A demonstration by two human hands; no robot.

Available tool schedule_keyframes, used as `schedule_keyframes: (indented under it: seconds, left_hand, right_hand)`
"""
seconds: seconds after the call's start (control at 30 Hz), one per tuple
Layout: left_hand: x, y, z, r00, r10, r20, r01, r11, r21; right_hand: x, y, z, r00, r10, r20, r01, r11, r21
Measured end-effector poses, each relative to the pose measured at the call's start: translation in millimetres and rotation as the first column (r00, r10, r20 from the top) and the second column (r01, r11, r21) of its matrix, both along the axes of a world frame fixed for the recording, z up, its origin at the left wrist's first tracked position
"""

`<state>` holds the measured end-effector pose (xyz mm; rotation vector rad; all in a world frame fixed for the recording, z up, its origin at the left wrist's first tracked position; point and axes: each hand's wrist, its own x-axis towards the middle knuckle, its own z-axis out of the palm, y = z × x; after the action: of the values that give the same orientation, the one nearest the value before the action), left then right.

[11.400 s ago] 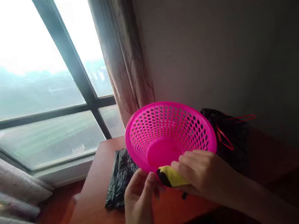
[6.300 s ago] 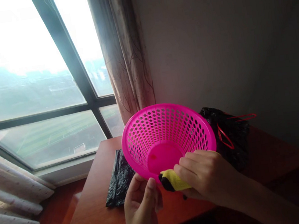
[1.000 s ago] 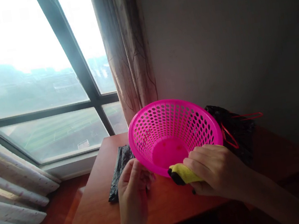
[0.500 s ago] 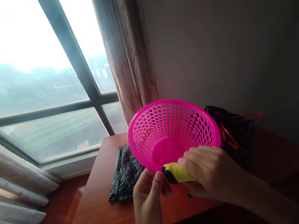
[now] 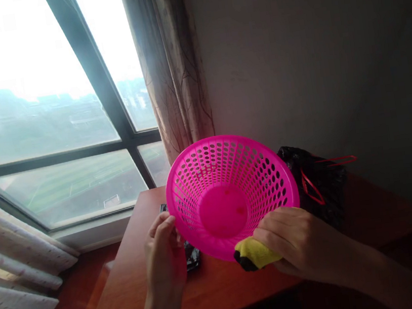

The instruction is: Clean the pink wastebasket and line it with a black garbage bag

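Note:
A bright pink perforated plastic basket (image 5: pixel 230 192) is held up above the wooden table (image 5: pixel 141 296), tilted so its inside faces me. My left hand (image 5: pixel 164 260) grips its left rim with fingers closed on the edge. My right hand (image 5: pixel 299 246) is closed on a folded yellow cloth with a black edge (image 5: pixel 254 255), which it presses against the basket's lower right rim.
A flat pack of black plastic bags (image 5: pixel 190 256) lies on the table, mostly hidden behind the basket. A crumpled black bag with red ties (image 5: pixel 315 185) sits at the back right by the wall. A curtain (image 5: pixel 174 67) and large window (image 5: pixel 39 111) stand behind.
The basket has tilted more toward me and shifted slightly left. My left hand moved from the front rim to the left rim. The cloth slid down to the lower right edge.

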<state>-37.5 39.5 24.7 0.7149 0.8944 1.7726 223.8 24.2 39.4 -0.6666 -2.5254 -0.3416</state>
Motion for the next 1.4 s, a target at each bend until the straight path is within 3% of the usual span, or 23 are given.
schedule_keyframes:
  seconds: [0.13, 0.23, 0.37, 0.53, 0.7, 0.93, 1.13, 1.27, 1.4]
  left_hand:
    - [-16.0, 16.1, 12.1, 0.999, -0.02, -0.044, 0.02, 1.0, -0.015]
    - [-14.7, 15.0, 12.7, 0.991, -0.066, -0.116, 0.067, 0.998, 0.009]
    - [1.5, -2.5, -1.4, 0.986, -0.067, -0.152, 0.077, 0.995, 0.06]
    - [35.0, -31.0, -25.6, 0.984, -0.071, -0.164, 0.073, 0.997, 0.006]
    - [54.1, -38.6, -31.0, 0.993, -0.051, -0.103, 0.052, 0.999, 0.011]
    - [31.9, -23.7, -20.8, 0.996, -0.068, -0.062, 0.07, 0.997, 0.032]
    - [0.6, 8.9, -3.7, 0.995, -0.097, -0.032, 0.1, 0.992, 0.077]
    - [-3.3, 23.6, 1.1, 0.995, -0.102, -0.015, 0.103, 0.992, 0.076]
    - [7.7, 10.5, -8.1, 0.992, -0.126, -0.029, 0.127, 0.99, 0.063]
  right_hand:
    - [11.4, 7.4, -9.4, 1.0, 0.007, 0.008, -0.008, 0.998, 0.06]
    - [9.8, 8.4, -13.4, 1.0, 0.002, 0.017, -0.003, 0.999, 0.054]
    - [-3.4, 4.9, -14.2, 0.999, -0.019, -0.03, 0.02, 0.999, 0.03]
    - [-25.7, 2.7, -10.4, 0.986, -0.059, -0.154, 0.064, 0.998, 0.027]
    - [-35.9, 3.5, -5.5, 0.979, -0.031, -0.2, 0.056, 0.991, 0.125]
    - [-10.3, 6.4, -3.7, 0.999, 0.014, -0.047, -0.009, 0.996, 0.093]
    - [17.4, 11.8, 6.4, 1.0, -0.011, -0.002, 0.011, 1.0, 0.022]
    - [14.0, 12.3, 4.1, 0.999, -0.031, -0.024, 0.032, 0.999, 0.033]
    - [0.1, 7.9, -5.3, 0.997, -0.044, -0.069, 0.048, 0.998, 0.051]
